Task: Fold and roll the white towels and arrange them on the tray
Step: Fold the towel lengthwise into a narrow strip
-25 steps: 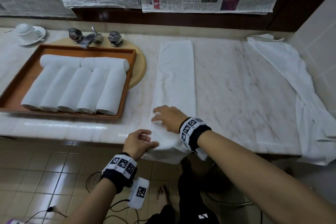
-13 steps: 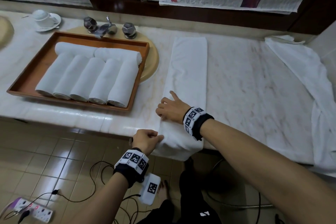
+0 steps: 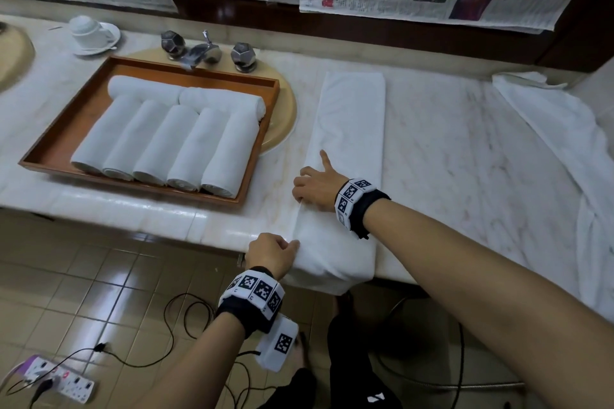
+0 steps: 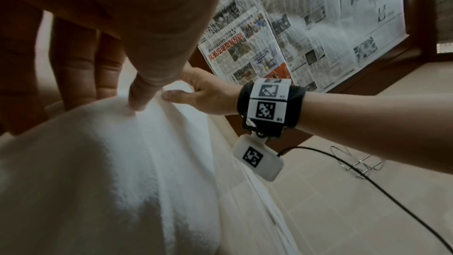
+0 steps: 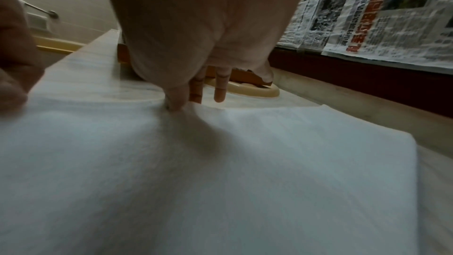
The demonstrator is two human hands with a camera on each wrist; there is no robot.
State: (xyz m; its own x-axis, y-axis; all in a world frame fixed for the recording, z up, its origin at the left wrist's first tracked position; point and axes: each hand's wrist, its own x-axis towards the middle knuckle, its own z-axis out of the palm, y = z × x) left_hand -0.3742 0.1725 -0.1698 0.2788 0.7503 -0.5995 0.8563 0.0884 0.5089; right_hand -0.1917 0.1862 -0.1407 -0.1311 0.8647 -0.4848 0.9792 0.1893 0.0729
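Observation:
A long folded white towel [image 3: 349, 143] lies across the marble counter [image 3: 465, 159], and its near end hangs over the front edge. My left hand [image 3: 272, 254] pinches the hanging end at its left edge, thumb on top [image 4: 139, 102]. Farther up that same edge my right hand [image 3: 314, 188] pinches the towel [image 5: 220, 162] with curled fingers, while one finger points away along the cloth. The wooden tray [image 3: 196, 75] at the left holds several rolled white towels [image 3: 186, 149].
A loose white towel [image 3: 564, 149] is spread at the far right of the counter. Taps [image 3: 206, 51] and a yellow basin [image 3: 282, 116] sit behind the tray, and a cup on a saucer [image 3: 91, 31] stands far left. A power strip [image 3: 59, 382] and cables lie on the floor.
My right hand has moved from lying on the towel's near part to its left edge, a little farther up. The left hand has kept hold of the hanging end.

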